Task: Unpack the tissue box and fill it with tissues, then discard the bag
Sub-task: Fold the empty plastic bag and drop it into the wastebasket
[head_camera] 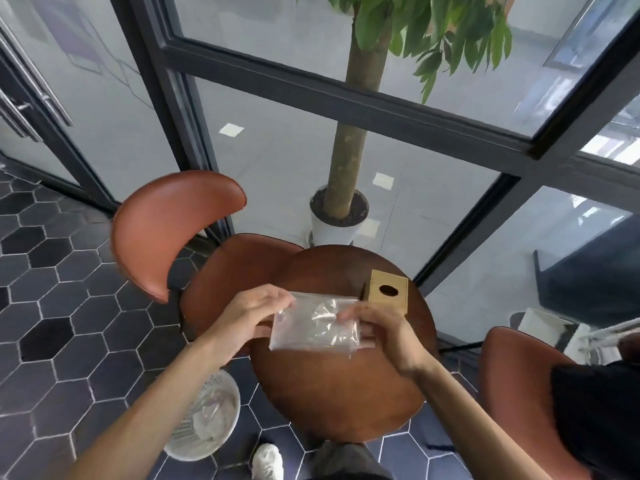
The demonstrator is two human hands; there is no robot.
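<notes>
Two bare hands meet over one round brown surface [332, 393], and between them they hold one clear plastic bag [313, 325] just above the surface's far half. The left hand [247, 315] has the bag's left edge, its fingers [277, 299] drawn together and clamped on the plastic; the right hand [379, 329] has the right edge, its fingers [349, 313] likewise pinched on the plastic. The bag is see-through and crinkled, catching the light; whether anything lies inside it cannot be told. One wooden tissue box [388, 291] stands on the far right part of the surface, just beyond the right hand and apart from the bag, with one dark oval opening facing up. Three rust-coloured chairs are around the surface: one chair [169, 230] at the far left with a curved back, a second chair seat [228, 271] tucked partly under the surface's far edge, and a third chair [519, 386] at the right. One white mesh wastebasket [207, 414] stands on the hexagon-tiled floor [52, 323] near the left forearm, holding some crumpled clear plastic. One potted tree [343, 174] in a white pot stands beyond the surface by the glass wall.
</notes>
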